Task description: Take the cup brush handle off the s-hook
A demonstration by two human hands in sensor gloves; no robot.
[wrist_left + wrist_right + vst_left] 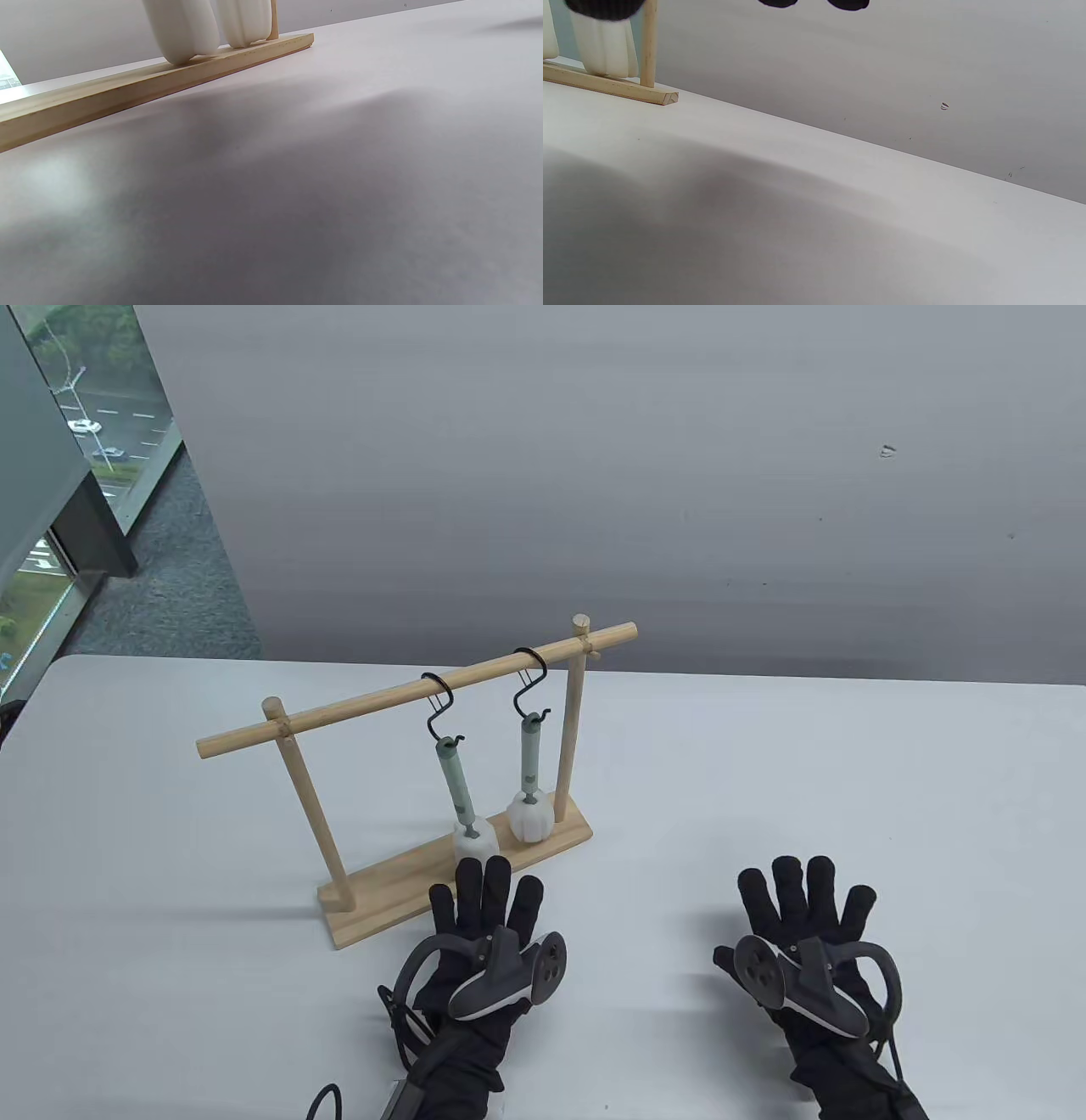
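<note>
Left hand (484,929) hides the rack base's (382,899) near edge; both brush heads (186,29) cropped.

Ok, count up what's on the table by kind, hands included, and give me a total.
Racks: 1, wooden
S-hooks: 2, black, one, another
Cup brushes: 2, green handles, white heads, one, another, each hanging from a hook
Gloved hands: 2, left hand, right hand, both flat, holding nothing
Total: 7

Pale wood rack (407,700), black s-hooks (440,704), mint-green brush handles (456,793), black gloved hands (484,912)
</note>
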